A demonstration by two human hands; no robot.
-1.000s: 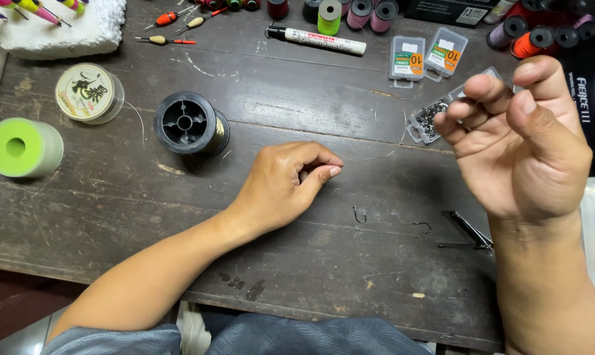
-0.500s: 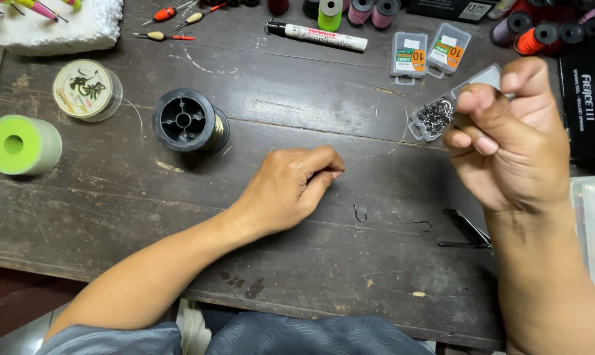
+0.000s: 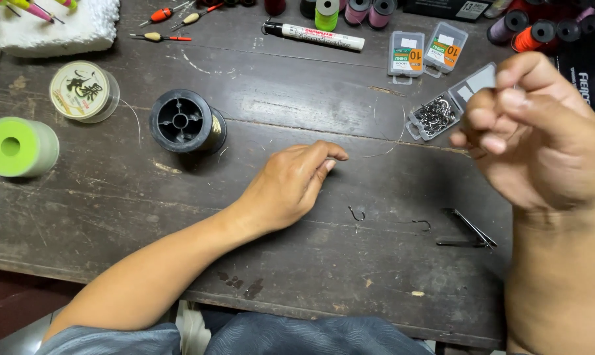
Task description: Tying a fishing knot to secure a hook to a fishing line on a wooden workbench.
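Observation:
My left hand (image 3: 287,187) rests on the dark wooden table (image 3: 113,217), thumb and forefinger pinched on a thin clear fishing line (image 3: 383,152). The line curves right and up toward my right hand (image 3: 541,138), which is raised above the table with its fingertips pinched together; what they pinch is too fine to see. Just under that hand lies a small open clear box of hooks (image 3: 435,115). Two loose hooks (image 3: 356,213) (image 3: 422,225) lie on the table between my hands.
A black line spool (image 3: 185,121), a clear spool (image 3: 80,91) and a green spool (image 3: 14,146) stand at left. At the back are a white marker (image 3: 314,35), two hook packets (image 3: 406,56) and thread bobbins (image 3: 531,33). Black clippers (image 3: 468,233) lie near the front right.
My right hand has closed its fingers tighter and shifted slightly left and down over the hook box. My left hand has stayed pinched in place.

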